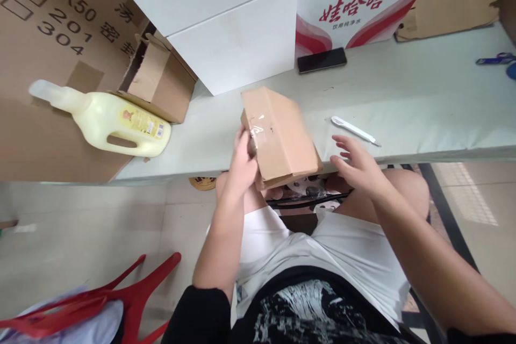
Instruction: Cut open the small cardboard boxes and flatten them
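A small brown cardboard box (284,137) stands tilted at the front edge of the table, with a strip of clear tape on its left side. My left hand (244,164) grips its left side, the fingers partly hidden behind the cardboard. To the right of the box, my right hand (355,164) hangs in the air with fingers apart and holds nothing. Just beyond those fingers lies a white utility knife (355,130), its tip pointing right.
A black phone (322,60) lies before white cartons (242,37). Left are a yellow bottle (121,123) and an open cardboard box (161,78). Flat cardboard (447,2) and blue scissors (495,59) are at right. A red chair (137,290) stands on the floor.
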